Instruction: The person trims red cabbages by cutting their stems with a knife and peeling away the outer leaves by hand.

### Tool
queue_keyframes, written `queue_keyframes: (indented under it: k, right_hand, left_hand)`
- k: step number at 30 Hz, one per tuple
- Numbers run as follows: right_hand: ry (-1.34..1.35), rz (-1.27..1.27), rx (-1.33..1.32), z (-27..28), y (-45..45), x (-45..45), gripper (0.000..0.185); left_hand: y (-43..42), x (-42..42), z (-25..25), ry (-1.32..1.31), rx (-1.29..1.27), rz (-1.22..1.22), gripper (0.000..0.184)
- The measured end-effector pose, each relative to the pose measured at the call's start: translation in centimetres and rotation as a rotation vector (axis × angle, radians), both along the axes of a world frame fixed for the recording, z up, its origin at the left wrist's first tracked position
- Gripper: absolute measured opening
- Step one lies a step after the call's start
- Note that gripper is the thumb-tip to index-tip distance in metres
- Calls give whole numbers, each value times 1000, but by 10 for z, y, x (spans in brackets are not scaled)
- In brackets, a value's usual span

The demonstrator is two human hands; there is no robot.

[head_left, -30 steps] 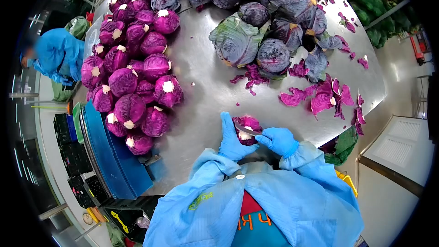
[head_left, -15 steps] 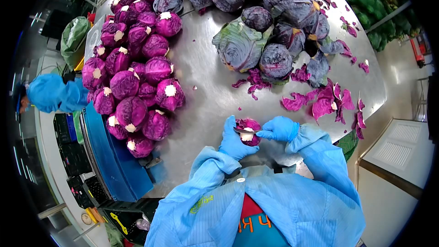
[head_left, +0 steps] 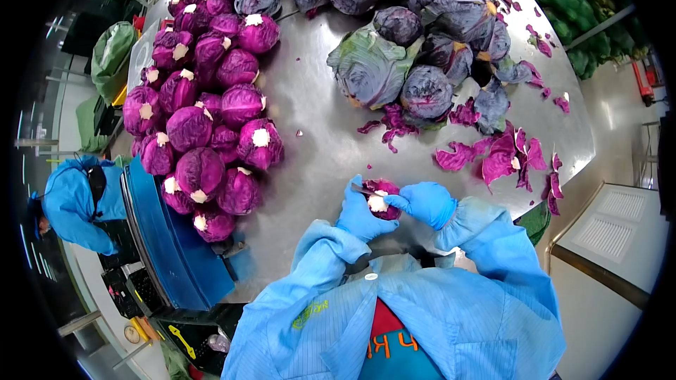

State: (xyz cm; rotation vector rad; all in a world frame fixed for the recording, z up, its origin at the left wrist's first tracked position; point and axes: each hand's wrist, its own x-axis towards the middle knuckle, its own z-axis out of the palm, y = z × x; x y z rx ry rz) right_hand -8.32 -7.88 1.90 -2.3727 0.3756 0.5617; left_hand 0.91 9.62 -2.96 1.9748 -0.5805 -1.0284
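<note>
My left hand, in a blue glove, is wrapped round a small red cabbage near the table's front edge. The cabbage's white cut stem faces up. In my gloved right hand is a knife; its blade lies across the top of the cabbage, and my fingers hide the handle. Trimmed red cabbages with pale stem ends are piled to the left. Beyond my hands sit untrimmed cabbages with dull, dark outer leaves.
Loose purple leaves lie on the right of the metal table. Blue panels stand at its left edge, above black crates. A person in blue is at the far left. Green net sacks are at upper right.
My right hand and the knife have shifted slightly left over the cabbage, which stays in my left hand. The person at the far left has moved lower in view.
</note>
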Motion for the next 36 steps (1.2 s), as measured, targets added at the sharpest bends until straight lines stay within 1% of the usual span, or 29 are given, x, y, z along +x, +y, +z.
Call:
queue_keyframes:
  k: [3, 6, 7, 10, 14, 16, 17, 20, 21, 22, 24, 25, 26, 28, 31, 34, 36]
  right_hand:
    - [-109, -103, -99, -2, 13, -9, 63]
    - [-298, -205, -118, -21, 22, -20, 56]
    - [-272, -278, -143, -15, 29, -22, 51]
    - [-309, -431, -107, -30, 38, -34, 51]
    - [-318, -544, 1, -36, 40, -40, 51]
    - [-236, -594, 150, -40, 38, -43, 50]
    - [-194, -615, 226, -41, 35, -45, 50]
    - [-226, -515, 367, -20, 21, -49, 46]
    - [-181, -472, 180, -21, 17, -50, 43]
    - [-227, -462, 207, -13, 14, -42, 46]
    - [-319, -443, 258, 7, 6, -23, 62]
    - [-312, -359, 440, -6, -3, -20, 79]
    - [-267, -299, 429, -13, -11, -20, 78]
    - [-172, -178, 411, -5, -18, -12, 75]
    - [-80, -137, 194, 18, -14, 0, 59]
    - [-103, -207, 505, 15, -19, 7, 45]
    - [-197, -198, 510, 18, -17, 7, 41]
  left_hand:
    - [-1, 1, 8, -38, -17, -30, 113]
    - [-6, 1, 14, -51, 29, -11, 104]
    - [-12, 1, 28, -96, 63, 12, 97]
    - [-20, -4, 29, -369, 141, -92, 99]
    - [-28, -1, 38, -391, 279, -179, 115]
    - [-33, 1, 49, -366, 381, -238, 123]
    - [-33, 0, 49, -345, 370, -247, 125]
    - [-28, 1, 50, -293, 352, -268, 128]
    - [-28, 2, 53, -277, 352, -272, 127]
    - [-28, 1, 55, -260, 351, -278, 127]
    - [-29, 1, 58, -272, 368, -295, 126]
    - [-30, 2, 58, -281, 376, -303, 126]
    - [-30, 3, 57, -281, 361, -298, 126]
    - [-29, 3, 55, -278, 335, -288, 125]
    - [-37, -4, 59, -258, 397, -280, 127]
    - [-34, -6, 60, -305, 374, -293, 126]
    - [-32, -9, 56, -348, 352, -331, 125]
